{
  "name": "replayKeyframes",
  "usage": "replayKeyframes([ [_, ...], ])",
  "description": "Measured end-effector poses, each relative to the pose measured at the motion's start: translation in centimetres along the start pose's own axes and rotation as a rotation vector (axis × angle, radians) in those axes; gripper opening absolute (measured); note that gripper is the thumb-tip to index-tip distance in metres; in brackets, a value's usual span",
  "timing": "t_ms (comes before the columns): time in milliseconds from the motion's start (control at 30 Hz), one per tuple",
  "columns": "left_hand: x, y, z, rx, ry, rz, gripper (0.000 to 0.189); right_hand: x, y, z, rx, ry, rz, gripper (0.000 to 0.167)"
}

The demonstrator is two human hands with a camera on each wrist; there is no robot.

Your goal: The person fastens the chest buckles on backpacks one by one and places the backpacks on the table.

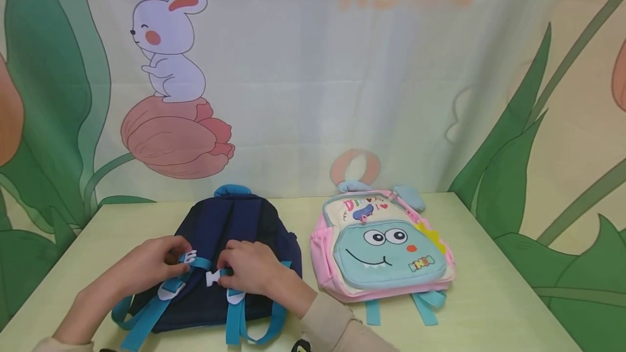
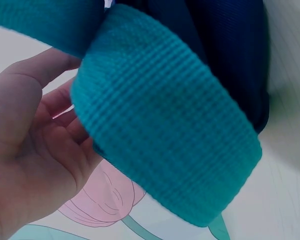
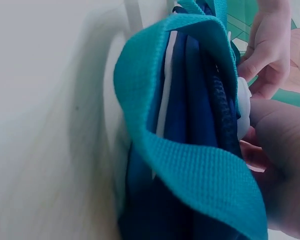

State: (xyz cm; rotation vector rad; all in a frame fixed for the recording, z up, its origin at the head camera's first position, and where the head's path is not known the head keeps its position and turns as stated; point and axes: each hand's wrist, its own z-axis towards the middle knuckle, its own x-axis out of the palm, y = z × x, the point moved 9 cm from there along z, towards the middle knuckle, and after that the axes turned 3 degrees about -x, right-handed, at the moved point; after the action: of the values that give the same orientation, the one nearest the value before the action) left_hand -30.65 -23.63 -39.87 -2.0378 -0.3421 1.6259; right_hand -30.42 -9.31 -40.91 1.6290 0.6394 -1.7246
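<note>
A dark navy backpack (image 1: 205,308) lies on the table with its shoulder straps facing up. My left hand (image 1: 146,265) pinches one white buckle half (image 1: 189,257) on a teal strap. Opposite it, my right hand (image 1: 251,268) grips the other teal strap end, with its white buckle half (image 1: 212,277) jutting out toward the left. The two halves are apart. In the left wrist view a broad teal strap (image 2: 165,115) hides part of the left fingers. A looped teal strap (image 3: 200,165) hangs along the bag's edge in the right wrist view, beside the right hand (image 3: 282,150).
To the right lies a pink and light-blue child's backpack (image 1: 391,257) with a smiling face. Pale yellow table (image 1: 494,297) surrounds both bags. Behind the table hangs a printed curtain (image 1: 303,80) with a rabbit and flowers.
</note>
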Motion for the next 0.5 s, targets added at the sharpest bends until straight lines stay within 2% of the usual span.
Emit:
replayKeyframes([
  [500, -0.13, -0.58, -0.10, 0.030, -0.022, 0.035, 0.034, -0.76, -0.69, -0.91, -0.049, -0.112, 0.152, 0.022],
])
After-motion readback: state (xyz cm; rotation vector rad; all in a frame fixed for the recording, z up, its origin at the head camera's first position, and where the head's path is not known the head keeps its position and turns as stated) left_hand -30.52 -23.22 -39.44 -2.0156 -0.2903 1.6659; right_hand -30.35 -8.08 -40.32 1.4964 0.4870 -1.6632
